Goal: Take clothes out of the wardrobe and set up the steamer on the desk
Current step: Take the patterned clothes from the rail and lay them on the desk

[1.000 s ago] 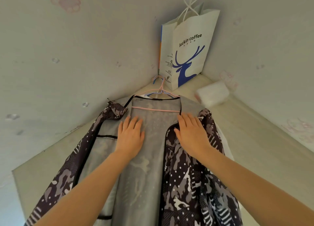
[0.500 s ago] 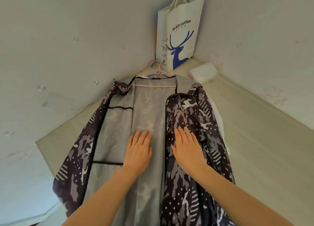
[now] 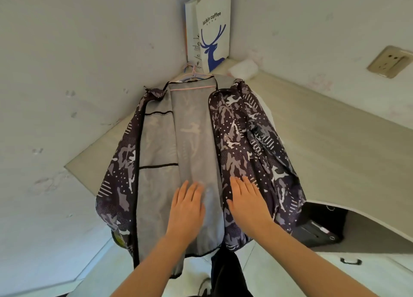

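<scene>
A dark camouflage-print jacket [image 3: 245, 140] with a grey lining lies spread open on the pale corner desk [image 3: 324, 140], still on its pink hanger [image 3: 192, 73]. Its hem hangs over the desk's front edge. My left hand [image 3: 186, 209] lies flat, fingers straight, on the grey lining near the hem. My right hand [image 3: 247, 203] lies flat beside it on the patterned right front panel. No steamer is in view.
A white Luckin Coffee paper bag [image 3: 212, 31] stands in the far corner against the walls. A small white packet [image 3: 243, 70] lies beside it. A wall socket [image 3: 388, 62] sits at the right. Under the desk are a dark bag [image 3: 317, 229] and a drawer handle [image 3: 350, 261].
Both flat hands have slid down the jacket from the collar area to near the hem, toward me. More of the desk, the socket and the floor have come into sight.
</scene>
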A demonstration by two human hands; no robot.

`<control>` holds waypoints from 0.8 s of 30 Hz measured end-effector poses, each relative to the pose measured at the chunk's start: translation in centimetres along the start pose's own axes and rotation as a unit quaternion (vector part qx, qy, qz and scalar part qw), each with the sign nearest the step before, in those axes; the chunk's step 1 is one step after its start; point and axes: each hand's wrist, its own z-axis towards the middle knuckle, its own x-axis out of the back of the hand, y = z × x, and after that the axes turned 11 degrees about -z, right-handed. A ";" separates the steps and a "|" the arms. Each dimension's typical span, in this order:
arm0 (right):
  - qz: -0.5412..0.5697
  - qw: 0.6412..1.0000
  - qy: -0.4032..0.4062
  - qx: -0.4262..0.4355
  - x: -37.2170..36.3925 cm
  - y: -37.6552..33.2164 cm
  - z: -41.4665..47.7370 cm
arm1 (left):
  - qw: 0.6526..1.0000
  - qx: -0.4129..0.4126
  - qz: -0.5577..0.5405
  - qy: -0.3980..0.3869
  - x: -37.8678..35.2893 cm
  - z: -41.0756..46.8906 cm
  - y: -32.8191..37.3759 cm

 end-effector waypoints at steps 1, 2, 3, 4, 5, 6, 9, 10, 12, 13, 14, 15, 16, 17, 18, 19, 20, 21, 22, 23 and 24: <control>0.006 1.000 0.000 -0.010 0.2 -0.2 -1.2 | 1.000 -0.012 -0.004 0.001 0.1 -0.7 0.3; 0.019 1.000 -0.005 -0.016 0.5 -0.3 -2.4 | 1.000 -0.023 -0.008 0.001 0.2 -1.4 0.6; 0.035 0.999 -0.013 -0.021 0.7 -0.4 -3.5 | 0.999 -0.033 -0.011 0.002 0.4 -1.9 1.0; 0.047 0.998 -0.020 -0.029 0.9 -0.4 -4.5 | 0.999 -0.040 -0.015 0.004 0.6 -2.3 1.5; 0.052 0.998 -0.021 -0.039 1.1 -0.3 -5.6 | 0.999 -0.051 -0.018 0.011 0.8 -2.7 2.0; 0.055 0.997 -0.020 -0.051 1.3 -0.2 -6.7 | 0.997 -0.065 -0.023 0.019 1.0 -3.0 2.6; 0.068 0.993 -0.025 -0.091 1.8 0.3 -9.7 | 0.992 -0.114 -0.035 0.029 1.1 -3.8 4.4; 0.070 0.992 -0.026 -0.106 1.9 0.4 -10.6 | 0.991 -0.127 -0.039 0.025 1.1 -4.0 5.1; 0.074 0.988 -0.030 -0.133 2.0 0.8 -12.6 | 0.988 -0.144 -0.049 0.010 0.9 -4.6 6.5; 0.076 0.986 -0.033 -0.146 2.0 1.0 -13.6 | 0.987 -0.153 -0.053 0.006 0.8 -4.9 7.3; 0.079 0.984 -0.034 -0.159 2.0 1.2 -14.6 | 0.985 -0.165 -0.058 0.004 0.7 -5.2 8.1; 0.083 0.981 -0.036 -0.174 2.1 1.4 -15.7 | 0.982 -0.178 -0.064 0.002 0.6 -5.5 9.0; 0.088 0.977 -0.035 -0.189 2.2 1.6 -16.8 | 0.979 -0.192 -0.073 -0.001 0.4 -5.8 9.8; 0.093 0.974 -0.034 -0.202 2.3 1.9 -17.9 | 0.975 -0.206 -0.083 -0.005 0.2 -6.1 10.5; 0.096 0.972 -0.034 -0.214 2.3 2.1 -19.0 | 0.971 -0.220 -0.093 -0.011 -0.2 -6.5 11.2; 0.100 0.968 -0.035 -0.226 2.2 2.4 -20.1 | 0.967 -0.235 -0.096 -0.019 -0.4 -6.9 12.0; 0.105 0.964 -0.036 -0.240 2.1 2.7 -21.2 | 0.963 -0.248 -0.096 -0.029 -0.7 -7.4 12.7; 0.108 0.960 -0.037 -0.254 1.9 3.0 -22.3 | 0.960 -0.259 -0.094 -0.041 -0.9 -7.9 13.5; 0.110 0.957 -0.040 -0.267 1.8 3.3 -23.4 | 0.958 -0.267 -0.092 -0.053 -1.2 -8.5 14.3; 0.112 0.953 -0.044 -0.279 1.6 3.5 -24.6 | 0.955 -0.275 -0.090 -0.064 -1.4 -9.2 15.2; 0.113 0.949 -0.047 -0.291 1.4 3.7 -25.9 | 0.952 -0.282 -0.090 -0.073 -1.6 -9.9 16.0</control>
